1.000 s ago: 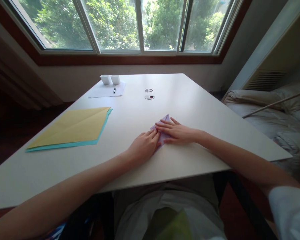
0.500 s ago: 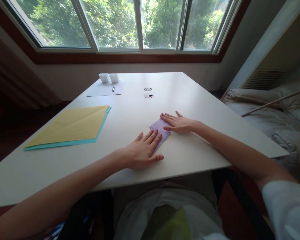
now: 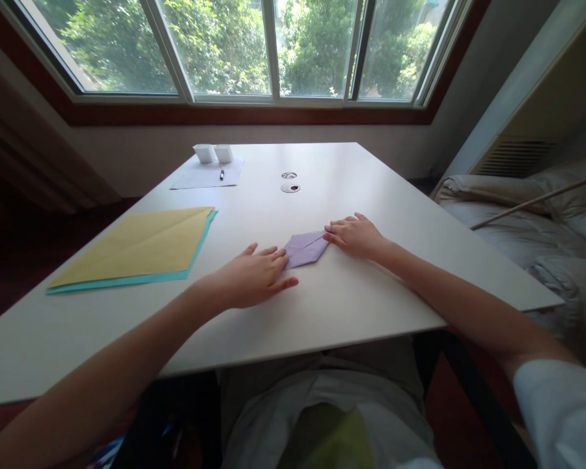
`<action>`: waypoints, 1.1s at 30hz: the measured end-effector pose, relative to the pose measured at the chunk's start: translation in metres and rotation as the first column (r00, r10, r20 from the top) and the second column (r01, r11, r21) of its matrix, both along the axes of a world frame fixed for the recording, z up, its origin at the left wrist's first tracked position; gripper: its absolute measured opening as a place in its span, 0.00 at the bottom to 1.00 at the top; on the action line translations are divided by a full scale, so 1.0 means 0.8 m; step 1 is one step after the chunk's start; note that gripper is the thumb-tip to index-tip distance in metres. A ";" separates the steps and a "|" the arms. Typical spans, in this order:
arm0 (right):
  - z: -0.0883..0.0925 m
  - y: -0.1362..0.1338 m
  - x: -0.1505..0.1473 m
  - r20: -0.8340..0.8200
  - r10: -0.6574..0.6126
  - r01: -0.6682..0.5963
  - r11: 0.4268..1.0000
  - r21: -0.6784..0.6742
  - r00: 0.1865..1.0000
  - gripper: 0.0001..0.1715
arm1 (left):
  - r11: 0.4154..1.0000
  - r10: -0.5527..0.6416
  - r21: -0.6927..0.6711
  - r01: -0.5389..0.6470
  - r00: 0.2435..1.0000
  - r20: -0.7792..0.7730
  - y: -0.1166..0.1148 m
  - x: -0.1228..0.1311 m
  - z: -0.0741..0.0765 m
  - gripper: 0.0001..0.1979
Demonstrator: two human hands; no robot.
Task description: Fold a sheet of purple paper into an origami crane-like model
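Note:
A piece of folded purple paper [image 3: 308,249] lies on the white table [image 3: 371,293] in front of me, with a crease line running lengthwise across its upper face. My left hand [image 3: 254,277] rests palm down at the paper's left end, fingers stretched and their tips on that end, the thumb apart. At the opposite end, my right hand [image 3: 356,236] has its thumb and bent fingers closed on the paper's right tip. Both end points of the paper are partly hidden under the fingers.
Large yellow paper [image 3: 141,244] lies over a turquoise sheet [image 3: 170,276] on the left. Farther back are a white sheet [image 3: 195,177], a pen [image 3: 221,174] and two small white containers [image 3: 213,154]. A round metal fitting [image 3: 290,187] is set into the tabletop.
The purple paper has turned so its length runs more left to right, and more of it shows. My left hand moved left and away; my right hand's fingers drew in at the right tip.

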State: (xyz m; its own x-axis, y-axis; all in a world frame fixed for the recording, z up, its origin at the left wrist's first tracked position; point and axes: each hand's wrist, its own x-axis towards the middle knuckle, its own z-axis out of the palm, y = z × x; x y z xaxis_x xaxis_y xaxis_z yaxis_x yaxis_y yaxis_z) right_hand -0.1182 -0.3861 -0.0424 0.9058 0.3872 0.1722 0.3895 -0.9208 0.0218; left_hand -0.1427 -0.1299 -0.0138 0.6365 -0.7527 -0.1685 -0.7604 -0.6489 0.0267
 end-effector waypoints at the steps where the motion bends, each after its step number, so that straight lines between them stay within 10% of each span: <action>1: 0.002 0.002 -0.003 0.023 -0.022 0.022 1.000 -0.014 0.999 0.32 | 1.000 -0.005 -0.015 0.006 0.999 0.044 0.000 0.006 0.000 0.29; 19: -0.010 0.005 0.004 -0.226 0.031 0.069 0.904 0.423 0.974 0.23 | 0.928 0.157 -0.353 -0.120 0.985 0.076 -0.014 0.058 -0.045 0.22; 30: 0.002 0.001 -0.004 -0.447 0.221 0.120 0.777 0.618 0.867 0.37 | 0.851 0.193 -0.488 -0.194 0.980 -0.053 -0.017 0.050 -0.040 0.18; 33: 0.003 -0.001 -0.003 -0.428 0.295 0.064 0.757 0.651 0.854 0.28 | 0.832 0.195 -0.511 -0.216 0.976 -0.095 -0.017 0.047 -0.037 0.18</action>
